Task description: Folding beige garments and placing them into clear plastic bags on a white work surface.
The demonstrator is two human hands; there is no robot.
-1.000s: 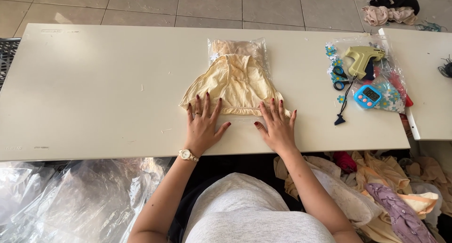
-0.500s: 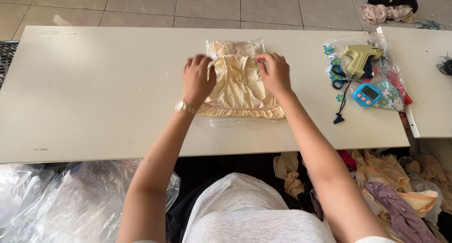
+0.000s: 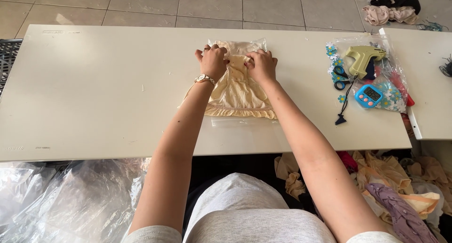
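Observation:
A small cream-yellow garment [image 3: 238, 94] with a ruffled hem lies flat on a clear plastic bag [image 3: 240, 125] on the white table [image 3: 94, 92]. My left hand [image 3: 213, 60], with a watch on its wrist, pinches the garment's top edge at the far side. My right hand [image 3: 261, 64] grips the same top edge just beside it. Both arms reach straight out across the table. The bag's far end shows behind my hands.
At the right lie a green tagging gun [image 3: 362, 58], blue scissors [image 3: 340, 78], a blue timer [image 3: 368, 95] and flower tags on plastic. A second table [image 3: 423, 83] adjoins. Clothes pile at the lower right [image 3: 391, 186] and on the floor [image 3: 393, 5]. Plastic bags [image 3: 66, 200] sit lower left.
My hands have moved from the garment's near hem up to its top edge and come closer together. The garment now lies flatter, with its hem spread toward me.

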